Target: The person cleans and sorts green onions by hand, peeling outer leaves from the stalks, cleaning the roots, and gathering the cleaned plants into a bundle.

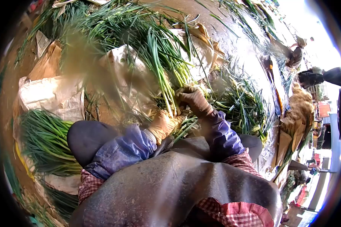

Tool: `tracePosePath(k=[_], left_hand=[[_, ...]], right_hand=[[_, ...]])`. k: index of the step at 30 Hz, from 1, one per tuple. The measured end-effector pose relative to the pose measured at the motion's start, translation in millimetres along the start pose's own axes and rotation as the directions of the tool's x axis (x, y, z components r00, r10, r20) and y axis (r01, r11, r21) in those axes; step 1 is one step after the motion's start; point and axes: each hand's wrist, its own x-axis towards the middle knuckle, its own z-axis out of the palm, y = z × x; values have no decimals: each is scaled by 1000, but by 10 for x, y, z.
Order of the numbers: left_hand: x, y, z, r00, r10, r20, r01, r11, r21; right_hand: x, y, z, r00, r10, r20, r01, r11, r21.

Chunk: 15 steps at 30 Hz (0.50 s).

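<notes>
My left hand, in a tan work glove, is closed around the pale lower ends of a few green onions. Their long green leaves reach up and away from me. Close beside it, my right hand, in a browner glove, is bent over the same stalks near their base with its fingers curled in. The fingertips partly hide each other, so the exact grip of the right hand is hard to see. Behind the stalks lies a big heap of green onions, its pale ends pointing towards me.
Trimmed leaves lie to my right, beside wet, shiny ground. At my left knee rests a bundle of green onions near a whitish sack. A dark apron covers my lap. Other people are at the far right.
</notes>
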Motion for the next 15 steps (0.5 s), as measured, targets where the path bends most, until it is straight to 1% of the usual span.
tracePosePath(k=[1,2,3,5,6,7,9,10,11,13,14,15], left_hand=[[-28,86,-36,996,-90,4,90,996,-5],[8,-68,-21,998,60,-28,-62,996,-64],[28,-167,-7,998,59,-28,-61,996,-62],[62,-315,39,975,209,-69,-215,974,-79],[87,-398,27,971,237,-36,-233,967,103],[70,-340,38,971,239,-31,-235,967,100],[32,-216,43,995,100,6,-100,990,99],[30,-222,49,992,123,-5,-122,988,93],[33,-228,48,993,121,-9,-119,989,92],[47,-242,40,985,170,-7,-170,985,-7],[62,-237,61,982,184,-41,-187,978,-90],[62,-249,44,982,183,-41,-186,978,-91]], right_hand=[[-5,6,26,998,-65,23,63,992,105],[-16,-10,14,997,-64,36,56,977,206],[-54,-27,3,994,-104,30,89,944,317],[-73,-109,-25,994,-21,-112,33,993,113],[-85,-157,-32,997,-35,-71,31,998,-55],[-85,-143,-42,1000,-7,-20,5,993,-114],[-39,-28,5,998,61,24,-55,978,-199],[-87,-87,72,999,41,34,-35,987,-156],[-86,-73,70,998,44,39,-38,987,-157],[-88,-52,60,1000,-16,-1,16,1000,-3],[-100,-86,52,999,-41,-28,39,997,-71],[-108,-89,56,999,-39,-29,37,997,-71]])
